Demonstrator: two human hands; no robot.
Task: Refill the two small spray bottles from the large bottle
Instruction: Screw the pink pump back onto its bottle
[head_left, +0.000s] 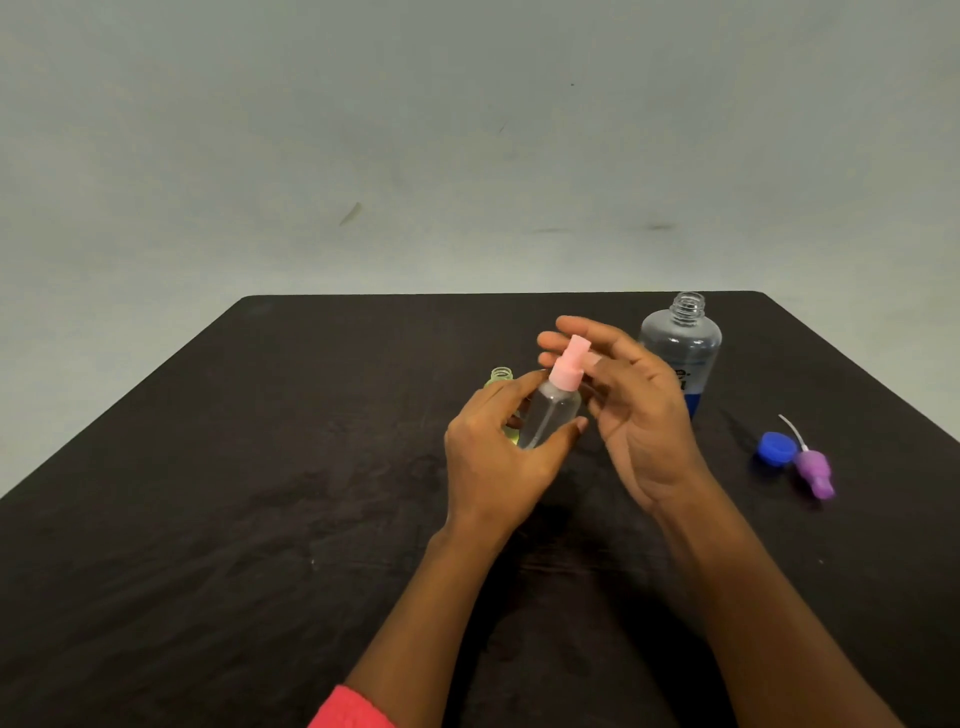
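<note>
1. Head view: the left hand (498, 441) grips one small clear plastic bottle (556, 410) by its body. The right hand (639, 415) is spread beside its pink spray top (569, 364).
2. A second small bottle, yellow-green (501, 375) and open-necked, stands behind the left hand.
3. One large clear uncapped bottle (680, 348), one blue cap (776, 449) and one purple spray head (815, 470) sit on the black table (208, 519).

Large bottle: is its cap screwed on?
No, the large bottle shows a bare threaded neck, and a blue cap lies apart on the table.

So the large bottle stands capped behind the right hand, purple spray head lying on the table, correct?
No: in the head view the large bottle is uncapped, threaded neck bare, behind the right hand. The purple spray head lies on the table.
</note>
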